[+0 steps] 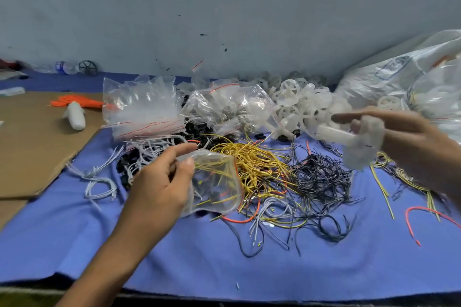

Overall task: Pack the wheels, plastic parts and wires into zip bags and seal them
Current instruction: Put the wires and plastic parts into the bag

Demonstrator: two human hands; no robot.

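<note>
Left hand (162, 182) pinches a zip bag (217, 182) over yellow wires (257, 162); right hand (411, 137) grips blurred white plastic parts (361, 142)

— What covers the desk?
— A blue cloth (74, 244), with a sheet of brown cardboard (32, 147) laid over its left side.
— Anything on the cardboard?
— A white plastic bottle (74, 117), lying on its side.
— And further back?
— A clear water bottle (65, 67) lies at the foot of the grey-blue wall (224, 7), which has dark specks. A big white sack (389, 70) slumps at the far right.
</note>
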